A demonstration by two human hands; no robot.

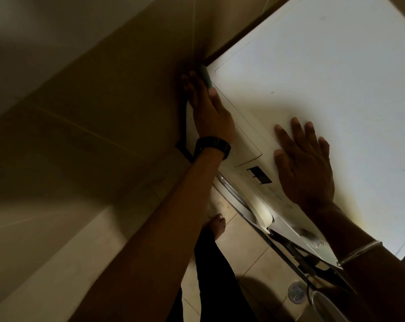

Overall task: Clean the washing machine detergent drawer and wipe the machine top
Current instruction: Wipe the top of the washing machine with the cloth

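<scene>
The white washing machine top point(324, 77) fills the upper right of the head view. My left hand point(208, 108) reaches along the machine's left side edge and presses a teal cloth point(206, 76) against the far left corner, fingers straight. A black watch sits on that wrist. My right hand point(303, 161) lies flat, fingers spread, on the front part of the top, near the control panel point(259, 175). The detergent drawer front point(241, 133) lies between the two hands and looks closed. The machine's door point(261, 212) stands ajar below the panel.
A tiled wall point(92, 101) runs close along the machine's left side, leaving a narrow dark gap. Below are a tiled floor point(243, 240), my bare foot point(216, 225), a round floor drain point(296, 292) and a metal frame by the machine's front.
</scene>
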